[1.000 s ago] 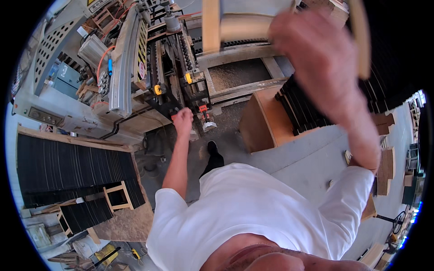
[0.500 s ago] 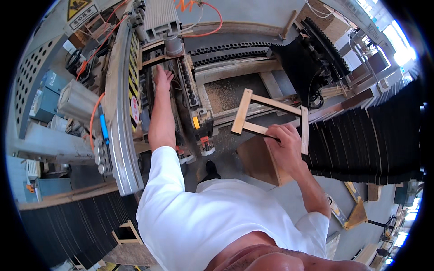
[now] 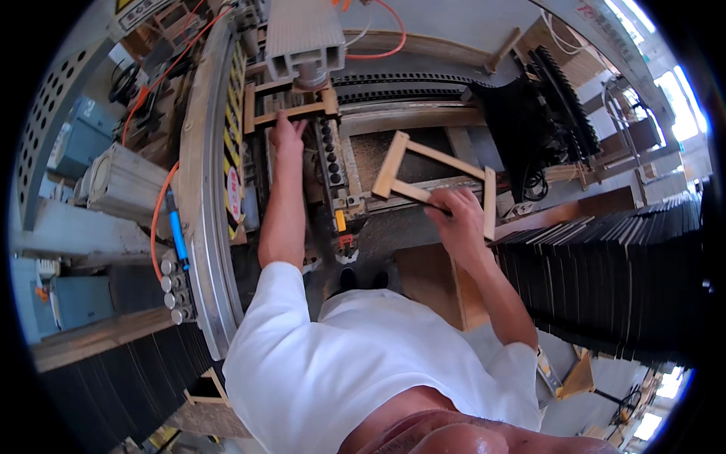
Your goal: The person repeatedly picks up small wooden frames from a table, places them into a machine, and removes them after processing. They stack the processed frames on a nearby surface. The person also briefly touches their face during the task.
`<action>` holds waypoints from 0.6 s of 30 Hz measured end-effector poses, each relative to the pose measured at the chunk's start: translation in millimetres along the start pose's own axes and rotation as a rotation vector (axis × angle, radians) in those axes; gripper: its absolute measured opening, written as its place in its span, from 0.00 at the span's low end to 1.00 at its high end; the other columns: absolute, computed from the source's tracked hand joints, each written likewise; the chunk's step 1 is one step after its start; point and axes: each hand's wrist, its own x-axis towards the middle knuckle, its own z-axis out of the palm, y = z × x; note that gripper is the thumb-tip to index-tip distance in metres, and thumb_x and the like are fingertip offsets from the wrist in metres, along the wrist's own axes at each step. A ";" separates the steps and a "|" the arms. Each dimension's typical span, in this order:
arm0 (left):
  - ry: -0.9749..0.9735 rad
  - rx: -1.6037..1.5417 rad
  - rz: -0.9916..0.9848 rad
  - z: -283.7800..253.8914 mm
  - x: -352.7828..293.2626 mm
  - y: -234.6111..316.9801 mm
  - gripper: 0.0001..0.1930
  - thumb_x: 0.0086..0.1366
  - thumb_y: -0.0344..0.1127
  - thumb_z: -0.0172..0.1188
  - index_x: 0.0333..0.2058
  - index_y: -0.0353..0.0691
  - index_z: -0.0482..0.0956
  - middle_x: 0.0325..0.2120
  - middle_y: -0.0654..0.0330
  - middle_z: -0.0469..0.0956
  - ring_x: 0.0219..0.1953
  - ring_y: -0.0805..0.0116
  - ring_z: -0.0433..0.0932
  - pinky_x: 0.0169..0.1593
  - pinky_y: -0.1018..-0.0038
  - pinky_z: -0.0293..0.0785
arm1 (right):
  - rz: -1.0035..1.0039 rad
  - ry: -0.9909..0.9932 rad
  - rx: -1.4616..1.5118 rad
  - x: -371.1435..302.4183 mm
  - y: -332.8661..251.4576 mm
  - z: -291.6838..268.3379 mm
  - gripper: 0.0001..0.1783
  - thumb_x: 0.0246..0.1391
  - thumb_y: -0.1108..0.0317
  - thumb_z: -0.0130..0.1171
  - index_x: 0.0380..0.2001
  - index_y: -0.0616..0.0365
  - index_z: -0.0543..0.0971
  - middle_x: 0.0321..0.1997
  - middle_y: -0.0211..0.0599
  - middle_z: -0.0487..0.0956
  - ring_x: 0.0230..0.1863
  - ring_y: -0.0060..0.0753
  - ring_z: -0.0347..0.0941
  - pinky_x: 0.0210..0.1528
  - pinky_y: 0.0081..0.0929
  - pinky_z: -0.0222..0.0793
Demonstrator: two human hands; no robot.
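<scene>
My right hand [image 3: 460,218] is closed round the near bar of a pale wooden frame [image 3: 390,163], a four-sided piece with two wide end pieces and thinner bars. It is held tilted in the air, right of the machine. My left arm reaches forward to a second wooden frame [image 3: 249,108], lying in the machine under a grey metal clamp head [image 3: 306,41]. The left hand [image 3: 287,138] is at this frame's near bar, fingers apart, fingertips seeming to touch it. The clamp head hides part of that frame's far side.
A striped machine rail [image 3: 236,144] runs along my left. Tall stacks of dark-edged panels [image 3: 590,291] stand at the right, with another dark stack [image 3: 128,386] at lower left. A wooden box [image 3: 431,284] sits below my right hand. An orange hose [image 3: 156,219] hangs at left.
The second frame now shows more fully under the clamp head, with my left hand against its near bar. The view has shifted. My right hand still holds its frame.
</scene>
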 end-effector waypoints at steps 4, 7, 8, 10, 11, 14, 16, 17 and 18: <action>-0.169 -0.048 -0.089 -72.2 -57.9 -12.9 0.22 0.66 0.41 0.57 0.52 0.34 0.66 0.50 0.50 0.69 0.51 0.52 0.72 0.47 0.58 0.76 | -0.314 -0.027 0.095 55.4 -9.4 60.6 0.09 0.40 0.73 0.66 0.28 0.56 0.78 0.28 0.32 0.79 0.36 0.40 0.72 0.41 0.35 0.69; -0.387 -0.053 -0.125 -106.2 -111.5 -16.6 0.15 0.62 0.32 0.53 0.47 0.37 0.72 0.43 0.56 0.75 0.47 0.60 0.74 0.49 0.64 0.70 | -0.436 -0.038 0.167 90.8 -20.2 117.0 0.07 0.41 0.70 0.65 0.28 0.54 0.78 0.29 0.32 0.79 0.37 0.41 0.73 0.42 0.36 0.68; -0.374 -0.063 -0.139 -114.3 -122.8 -18.5 0.14 0.59 0.28 0.52 0.46 0.38 0.74 0.40 0.58 0.77 0.46 0.62 0.74 0.50 0.66 0.69 | -0.453 -0.059 0.162 99.3 -24.9 136.3 0.07 0.41 0.69 0.65 0.27 0.54 0.79 0.29 0.32 0.80 0.38 0.40 0.73 0.42 0.37 0.67; -0.514 -0.036 -0.136 -125.3 -138.7 -12.9 0.19 0.56 0.24 0.51 0.48 0.38 0.71 0.43 0.58 0.75 0.48 0.62 0.73 0.51 0.68 0.68 | -0.518 -0.092 0.205 114.3 -33.2 171.7 0.09 0.41 0.68 0.65 0.29 0.53 0.79 0.30 0.33 0.80 0.39 0.40 0.73 0.43 0.37 0.66; -0.530 -0.050 -0.112 -129.0 -142.6 -13.5 0.19 0.56 0.24 0.51 0.49 0.38 0.70 0.44 0.58 0.74 0.48 0.62 0.73 0.52 0.67 0.68 | -0.550 -0.106 0.228 119.6 -35.6 185.3 0.09 0.41 0.67 0.65 0.29 0.53 0.79 0.30 0.33 0.80 0.39 0.40 0.73 0.43 0.37 0.66; -0.518 -0.088 -0.084 -126.6 -152.5 -16.3 0.16 0.58 0.25 0.51 0.47 0.39 0.72 0.44 0.59 0.74 0.49 0.62 0.71 0.55 0.65 0.66 | -0.640 -0.158 0.202 122.7 -26.6 213.3 0.12 0.41 0.66 0.65 0.33 0.51 0.77 0.32 0.32 0.79 0.38 0.40 0.72 0.43 0.37 0.64; -0.493 -0.143 -0.067 -126.4 -151.7 -20.1 0.15 0.59 0.27 0.52 0.46 0.39 0.72 0.45 0.59 0.74 0.50 0.61 0.70 0.58 0.63 0.64 | -0.692 -0.218 0.136 122.1 -23.5 210.7 0.13 0.43 0.68 0.63 0.36 0.50 0.76 0.33 0.34 0.79 0.39 0.41 0.73 0.44 0.38 0.63; -0.487 -0.175 -0.061 -124.6 -150.1 -21.5 0.15 0.60 0.28 0.53 0.47 0.39 0.71 0.46 0.59 0.74 0.51 0.61 0.70 0.58 0.63 0.64 | -0.705 -0.240 0.102 122.7 -21.7 209.2 0.13 0.43 0.69 0.62 0.36 0.50 0.76 0.33 0.34 0.79 0.40 0.41 0.73 0.44 0.38 0.64; -0.482 -0.209 -0.055 -125.9 -145.1 -25.5 0.15 0.61 0.30 0.54 0.48 0.40 0.71 0.46 0.59 0.73 0.52 0.61 0.70 0.59 0.62 0.63 | -0.718 -0.262 0.066 123.2 -19.6 207.4 0.13 0.43 0.70 0.62 0.36 0.50 0.75 0.33 0.35 0.78 0.40 0.41 0.73 0.44 0.38 0.64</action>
